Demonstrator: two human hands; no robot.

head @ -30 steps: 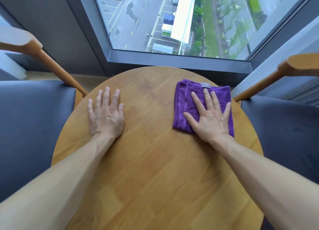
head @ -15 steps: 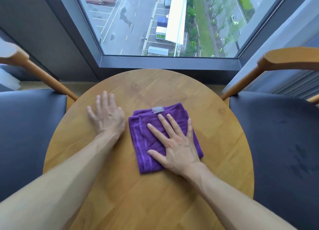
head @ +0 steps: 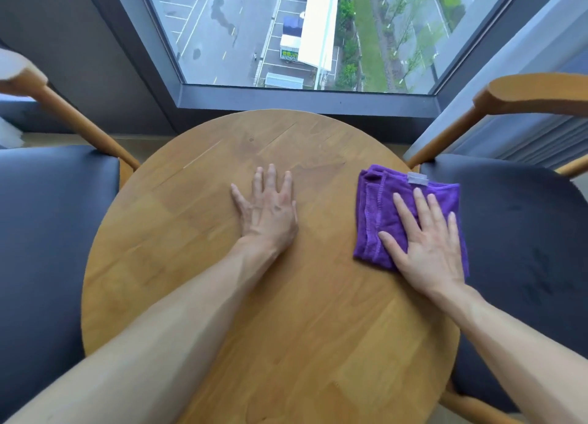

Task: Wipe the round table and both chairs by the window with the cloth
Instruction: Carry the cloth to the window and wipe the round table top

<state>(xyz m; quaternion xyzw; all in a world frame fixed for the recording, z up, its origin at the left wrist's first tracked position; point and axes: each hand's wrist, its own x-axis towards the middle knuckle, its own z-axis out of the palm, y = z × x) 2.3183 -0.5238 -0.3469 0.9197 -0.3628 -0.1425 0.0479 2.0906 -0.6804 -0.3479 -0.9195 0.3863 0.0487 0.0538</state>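
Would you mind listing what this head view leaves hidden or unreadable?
- Tabletop under the purple cloth: covered by cloth and right hand.
- Round table near edge: hidden by both forearms.
- Left hand palm: pressed flat, unseen.
- Both chairs' backs: cut off by frame edges.
- Cloth tag: too small to read.

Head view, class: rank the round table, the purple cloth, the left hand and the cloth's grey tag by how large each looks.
1. Round table
2. Purple cloth
3. Left hand, looks only somewhat smaller than the cloth, which the right hand partly covers
4. Grey tag
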